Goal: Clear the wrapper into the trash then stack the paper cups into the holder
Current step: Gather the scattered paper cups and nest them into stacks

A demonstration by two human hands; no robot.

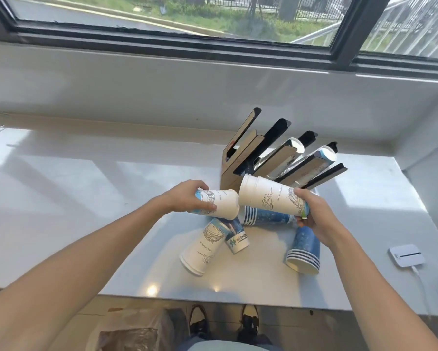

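Note:
My left hand (187, 197) grips a white paper cup (221, 203) held sideways, its mouth pointing right. My right hand (314, 211) grips a stack of white paper cups (266, 197), also sideways, mouths pointing left. The two rims nearly touch above the counter. Behind them stands the wooden and black cup holder (234, 164), with cup stacks lying in two of its slanted slots (292, 148). Below my hands lie a white cup stack (202, 249), a small printed cup (237, 240) and two blue cup stacks (268, 216) (305, 252).
The white counter (86, 198) runs under a window sill. A white device with a cable (406, 255) sits at the right edge. On the floor in front of the counter sits a trash bin lined with a clear bag (129, 330), next to my shoes.

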